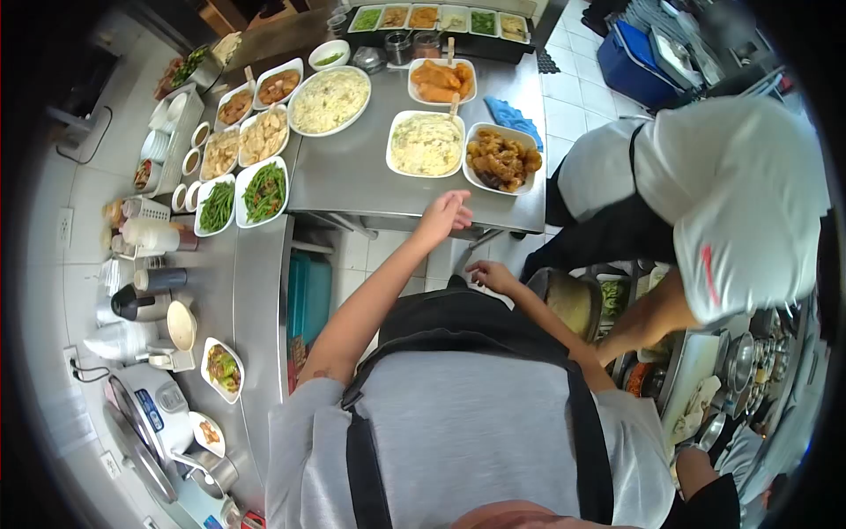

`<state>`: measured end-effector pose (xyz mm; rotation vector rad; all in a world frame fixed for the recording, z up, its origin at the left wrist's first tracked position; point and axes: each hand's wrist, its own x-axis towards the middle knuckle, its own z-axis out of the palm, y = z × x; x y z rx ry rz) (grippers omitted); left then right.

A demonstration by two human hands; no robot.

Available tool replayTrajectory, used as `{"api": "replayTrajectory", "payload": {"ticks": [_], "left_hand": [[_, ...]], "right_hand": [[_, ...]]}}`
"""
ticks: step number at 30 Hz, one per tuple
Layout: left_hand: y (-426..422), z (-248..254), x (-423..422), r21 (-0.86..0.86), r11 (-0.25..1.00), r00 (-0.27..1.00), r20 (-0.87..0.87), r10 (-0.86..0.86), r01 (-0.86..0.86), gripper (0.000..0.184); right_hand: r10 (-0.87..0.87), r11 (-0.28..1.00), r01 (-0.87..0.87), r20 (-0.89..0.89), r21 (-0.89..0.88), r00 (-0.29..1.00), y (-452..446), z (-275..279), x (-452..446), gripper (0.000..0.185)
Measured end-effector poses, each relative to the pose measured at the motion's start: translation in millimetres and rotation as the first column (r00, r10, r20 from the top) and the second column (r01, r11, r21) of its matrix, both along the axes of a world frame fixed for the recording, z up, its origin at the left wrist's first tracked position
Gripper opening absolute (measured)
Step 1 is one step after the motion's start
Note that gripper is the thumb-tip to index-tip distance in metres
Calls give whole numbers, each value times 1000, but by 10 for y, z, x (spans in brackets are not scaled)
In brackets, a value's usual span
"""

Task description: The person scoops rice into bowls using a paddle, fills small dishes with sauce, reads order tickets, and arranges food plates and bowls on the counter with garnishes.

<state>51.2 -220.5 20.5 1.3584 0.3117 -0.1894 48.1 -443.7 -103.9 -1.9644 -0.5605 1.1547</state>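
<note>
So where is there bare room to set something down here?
On the steel table, a patch between the oval platter and the square dish of pale yellow food. On the side counter, another between the green beans and the cooked vegetables. It's crowded by the blue cloth and beyond the green beans, where dishes sit close together.

A white dish (424, 175) of pale yellow food (426, 144) sits beside another dish (481, 184) heaped with brown pieces (502, 160).
</note>
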Motion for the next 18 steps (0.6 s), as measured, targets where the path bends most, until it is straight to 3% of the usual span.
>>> {"api": "replayTrajectory", "payload": {"ticks": [1, 3, 4, 7, 13, 16, 18], "left_hand": [[-27, -19, 144, 1, 1000, 999, -18, 29, -29, 35], [-77, -80, 391, 1, 996, 995, -53, 86, -87, 34], [-99, -84, 435, -36, 996, 995, -67, 78, -81, 33], [-178, -173, 544, -107, 991, 996, -45, 78, -82, 32], [-264, -178, 629, -159, 984, 994, -79, 68, -80, 29], [-165, 58, 310, -213, 977, 995, -96, -29, 8, 27], [-1, 372, -76, -290, 957, 984, -164, -68, 17, 30]], "right_hand": [[-13, 1000, 13, 3, -15, 1000, -41, 78, -67, 29], [-207, 976, 217, -210, 22, 955, -115, 287, -213, 30], [-287, 940, 328, -312, 88, 906, -181, 294, -272, 30], [-491, 823, 567, -466, 28, 736, -361, 269, -436, 28], [-549, 836, 534, -194, -129, 813, -451, 185, -560, 26], [-552, 825, 539, -43, -169, 832, -427, -104, -611, 27], [-447, 876, 442, 20, -194, 894, -398, -332, -644, 28]]}}
